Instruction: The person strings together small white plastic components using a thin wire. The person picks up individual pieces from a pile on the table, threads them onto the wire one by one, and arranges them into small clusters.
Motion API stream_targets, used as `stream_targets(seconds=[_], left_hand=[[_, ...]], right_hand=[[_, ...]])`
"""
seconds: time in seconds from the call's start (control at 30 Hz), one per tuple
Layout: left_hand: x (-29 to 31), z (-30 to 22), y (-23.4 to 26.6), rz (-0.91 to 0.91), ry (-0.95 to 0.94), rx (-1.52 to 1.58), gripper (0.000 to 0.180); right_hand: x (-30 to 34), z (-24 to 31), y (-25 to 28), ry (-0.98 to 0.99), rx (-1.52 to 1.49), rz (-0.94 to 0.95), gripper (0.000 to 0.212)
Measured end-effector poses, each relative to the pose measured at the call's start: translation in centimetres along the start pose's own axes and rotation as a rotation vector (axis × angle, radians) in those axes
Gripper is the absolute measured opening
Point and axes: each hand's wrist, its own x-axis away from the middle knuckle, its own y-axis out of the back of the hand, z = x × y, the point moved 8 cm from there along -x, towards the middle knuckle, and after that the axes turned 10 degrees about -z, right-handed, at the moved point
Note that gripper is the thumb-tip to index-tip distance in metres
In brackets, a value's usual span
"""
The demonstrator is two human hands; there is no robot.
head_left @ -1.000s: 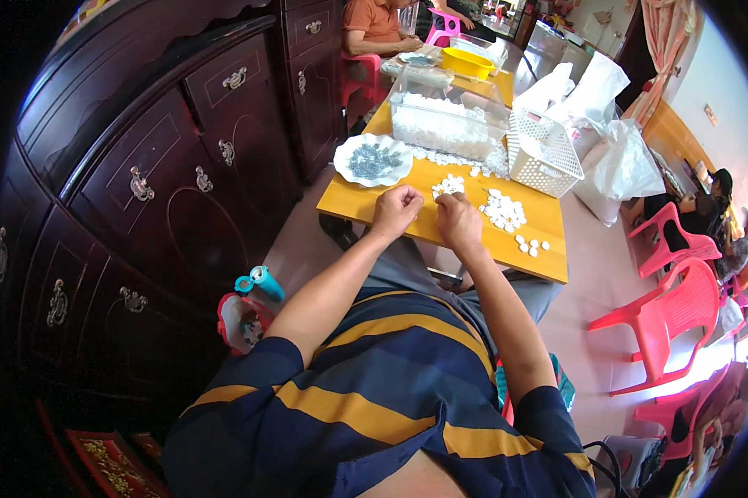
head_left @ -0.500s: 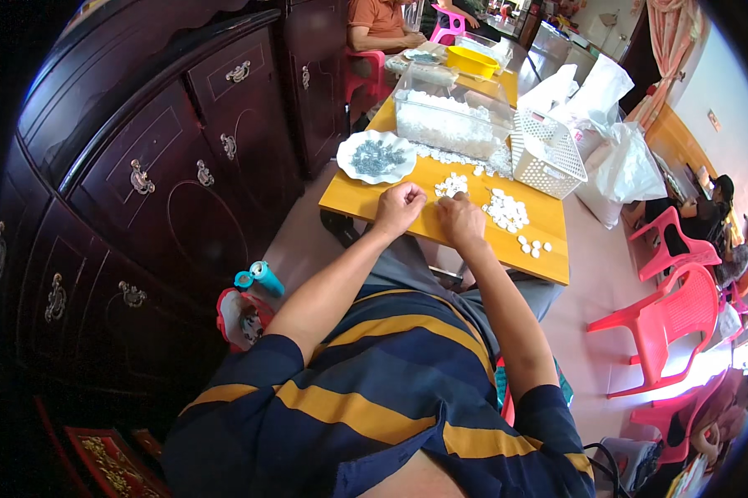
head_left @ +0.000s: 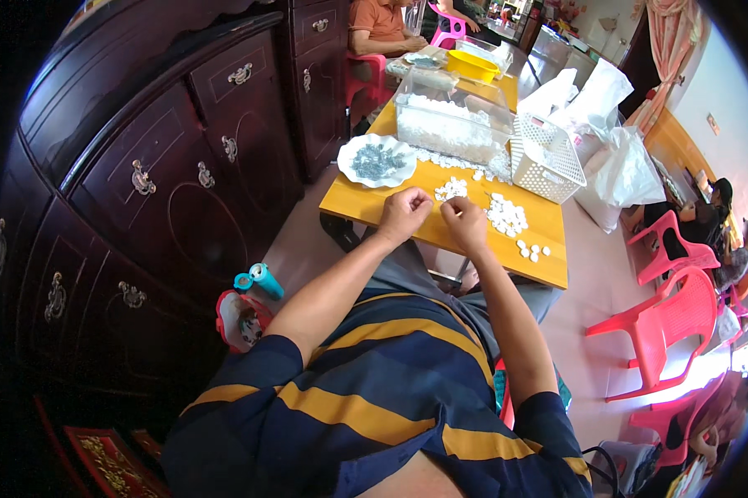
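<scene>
The left hand and right hand are apart, just beside each other, at the near edge of the wooden table, fingers curled; at this size I cannot tell whether either pinches anything. Small white pieces lie just beyond the right hand and the scalloped plate beyond the left, likely for easy reach. The clear bin and perforated basket bound the far side; bare wood shows toward the right edge.

Here's the left hand, curled over the yellow wooden table, the right hand curled near it; anything pinched is too small to make out. Small roundish white pieces lie clustered close by; off left, a wavy-rimmed white plate bears grey bits.
</scene>
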Motion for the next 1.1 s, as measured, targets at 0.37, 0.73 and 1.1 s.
stream_targets(seconds=[0.37, 0.73, 1.1], left_hand=[[3.4, -5.2, -4.0, 0.274, -0.126, -0.021, 0.008], [3.8, -4.5, -4.6, 0.322, -0.131, -0.044, 0.005], [4.1, -4.5, -4.6, 0.318, -0.159, -0.090, 0.007]], right_hand=[[6.1, -3.2, 2.7, -0.692, -0.794, 0.201, 0.019], [7.0, -3.3, 2.4, -0.705, -0.862, 0.256, 0.016], [7.0, -3.9, 2.5, -0.705, -0.859, 0.203, 0.014]])
